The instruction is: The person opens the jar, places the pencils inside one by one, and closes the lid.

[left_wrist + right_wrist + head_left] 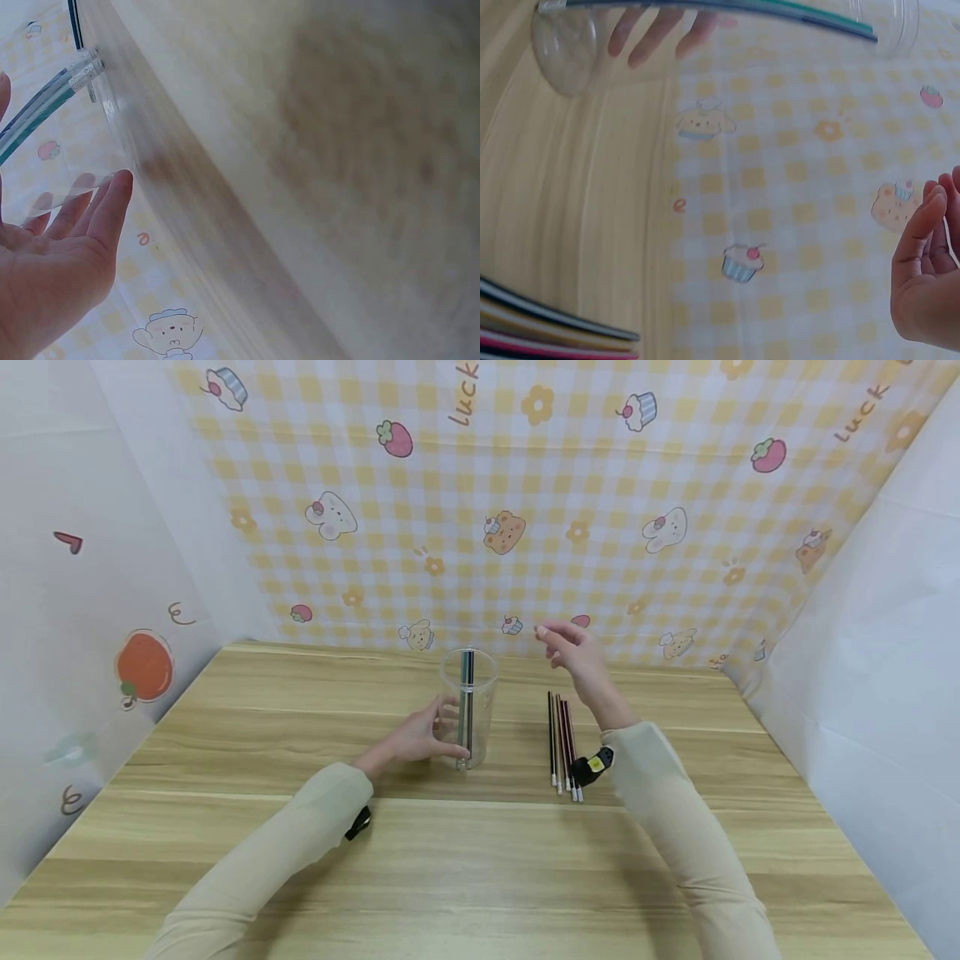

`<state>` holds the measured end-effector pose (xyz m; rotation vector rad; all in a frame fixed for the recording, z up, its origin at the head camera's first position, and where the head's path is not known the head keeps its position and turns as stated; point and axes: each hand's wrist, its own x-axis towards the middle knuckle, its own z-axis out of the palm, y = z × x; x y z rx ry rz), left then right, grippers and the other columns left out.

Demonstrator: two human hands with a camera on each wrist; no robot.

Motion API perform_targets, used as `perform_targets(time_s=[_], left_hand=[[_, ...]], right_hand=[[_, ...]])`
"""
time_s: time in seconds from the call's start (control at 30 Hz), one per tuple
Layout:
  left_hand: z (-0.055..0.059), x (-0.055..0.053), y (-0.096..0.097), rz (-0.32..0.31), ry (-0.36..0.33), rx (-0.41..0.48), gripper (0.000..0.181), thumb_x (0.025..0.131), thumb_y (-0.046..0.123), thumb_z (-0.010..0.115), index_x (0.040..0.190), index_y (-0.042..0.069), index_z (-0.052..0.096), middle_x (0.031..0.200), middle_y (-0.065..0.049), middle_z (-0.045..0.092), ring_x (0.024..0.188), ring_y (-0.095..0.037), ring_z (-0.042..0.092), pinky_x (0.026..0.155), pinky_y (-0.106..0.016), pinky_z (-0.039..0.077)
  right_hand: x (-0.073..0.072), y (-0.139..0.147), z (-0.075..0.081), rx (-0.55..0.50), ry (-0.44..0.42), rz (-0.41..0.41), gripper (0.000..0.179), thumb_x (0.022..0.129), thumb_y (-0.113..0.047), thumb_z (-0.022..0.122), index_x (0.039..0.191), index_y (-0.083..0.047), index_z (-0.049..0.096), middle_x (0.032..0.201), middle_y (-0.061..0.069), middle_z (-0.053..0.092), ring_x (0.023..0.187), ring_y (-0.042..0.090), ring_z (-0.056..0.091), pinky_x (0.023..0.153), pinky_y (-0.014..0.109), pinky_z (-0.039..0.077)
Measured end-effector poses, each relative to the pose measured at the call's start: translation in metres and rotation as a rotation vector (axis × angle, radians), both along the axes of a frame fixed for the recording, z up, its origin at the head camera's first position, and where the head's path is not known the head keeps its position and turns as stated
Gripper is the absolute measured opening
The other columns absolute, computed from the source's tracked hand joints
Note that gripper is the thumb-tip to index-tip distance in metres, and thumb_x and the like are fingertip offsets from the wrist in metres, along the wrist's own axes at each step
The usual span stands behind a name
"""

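Note:
A tall clear plastic cup [486,727] stands upright on the table with a few teal and dark pencils [467,702] inside, their white ends at the bottom. My left hand [420,735] grips the cup low on its left side, thumb in front and fingers behind, seen through the clear wall. Raised to the right of the cup rim is my right hand [573,656], its fingers loosely bent and nothing visible in them. Below it, several pencils [562,743] lie side by side on the table, white ends toward me; the right wrist view shows these pencils [555,330] at its lower left corner.
The wooden table [480,877] runs back to a yellow checked cloth [465,543] with printed cartoons. White cloth walls [862,677] close off both sides. A black wrist camera [591,767] on my right sleeve overlaps the loose pencils in the head view.

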<state>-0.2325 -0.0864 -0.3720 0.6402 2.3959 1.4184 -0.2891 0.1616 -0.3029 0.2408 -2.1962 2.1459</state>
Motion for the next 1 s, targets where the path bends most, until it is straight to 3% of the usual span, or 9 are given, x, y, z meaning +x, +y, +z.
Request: perform_targets(time_s=[0.27, 0.43, 0.57, 0.67, 0.8, 0.9, 1.0], left_hand=[[0.001, 0.000, 0.000, 0.001, -0.003, 0.004, 0.076, 0.072, 0.013, 0.074, 0.130, 0.000, 0.027, 0.127, -0.025, 0.039, 0.114, -0.039, 0.038, 0.096, -0.049, 0.029], [-0.002, -0.001, 0.000, -0.006, 0.000, 0.010, 0.076, 0.071, 0.013, 0.074, 0.129, 0.000, 0.026, 0.126, -0.026, 0.039, 0.114, -0.040, 0.038, 0.095, -0.050, 0.029], [-0.018, -0.011, -0.002, 0.002, 0.007, 0.014, 0.080, 0.070, 0.018, 0.076, 0.131, 0.004, 0.026, 0.127, -0.024, 0.039, 0.114, -0.039, 0.038, 0.095, -0.050, 0.028], [-0.030, -0.019, -0.003, 0.014, -0.001, 0.013, 0.083, 0.067, 0.025, 0.077, 0.132, 0.009, 0.026, 0.128, -0.020, 0.040, 0.115, -0.035, 0.039, 0.096, -0.049, 0.028], [-0.033, -0.020, -0.003, 0.017, -0.002, 0.013, 0.084, 0.066, 0.028, 0.078, 0.131, 0.011, 0.027, 0.127, -0.018, 0.041, 0.114, -0.034, 0.040, 0.095, -0.047, 0.030], [-0.032, -0.020, -0.003, 0.025, -0.007, 0.013, 0.084, 0.065, 0.029, 0.078, 0.130, 0.012, 0.028, 0.127, -0.017, 0.042, 0.113, -0.032, 0.041, 0.095, -0.046, 0.031], [-0.031, -0.019, -0.003, 0.032, -0.015, 0.012, 0.084, 0.064, 0.029, 0.079, 0.130, 0.013, 0.029, 0.127, -0.015, 0.042, 0.113, -0.031, 0.041, 0.095, -0.045, 0.031]], right_hand=[[-0.007, 0.025, -0.019, 0.074, -0.143, -0.005, 0.030, 0.084, -0.028, 0.061, 0.103, -0.006, 0.057, 0.092, 0.002, 0.057, 0.075, 0.014, 0.048, 0.060, 0.022, 0.043], [-0.012, 0.038, -0.033, 0.100, -0.238, -0.015, 0.038, 0.085, -0.029, 0.060, 0.112, -0.003, 0.053, 0.094, 0.003, 0.056, 0.077, 0.015, 0.048, 0.062, 0.021, 0.043], [-0.015, 0.049, -0.045, 0.143, -0.301, -0.029, 0.044, 0.087, -0.028, 0.057, 0.119, 0.001, 0.047, 0.101, 0.006, 0.055, 0.080, 0.017, 0.048, 0.065, 0.023, 0.044], [-0.016, 0.055, -0.055, 0.185, -0.336, -0.025, 0.045, 0.087, -0.026, 0.055, 0.121, 0.003, 0.045, 0.105, 0.009, 0.054, 0.090, 0.023, 0.048, 0.074, 0.029, 0.044], [-0.015, 0.062, -0.067, 0.216, -0.371, -0.010, 0.044, 0.087, -0.023, 0.055, 0.121, 0.003, 0.046, 0.106, 0.011, 0.054, 0.103, 0.033, 0.044, 0.088, 0.041, 0.038], [-0.015, 0.065, -0.075, 0.249, -0.391, -0.010, 0.043, 0.087, -0.022, 0.055, 0.121, 0.003, 0.047, 0.103, 0.010, 0.056, 0.100, 0.032, 0.048, 0.088, 0.042, 0.038], [-0.015, 0.068, -0.083, 0.291, -0.406, -0.025, 0.040, 0.088, -0.020, 0.054, 0.119, 0.004, 0.049, 0.097, 0.007, 0.058, 0.088, 0.024, 0.054, 0.079, 0.036, 0.043]])
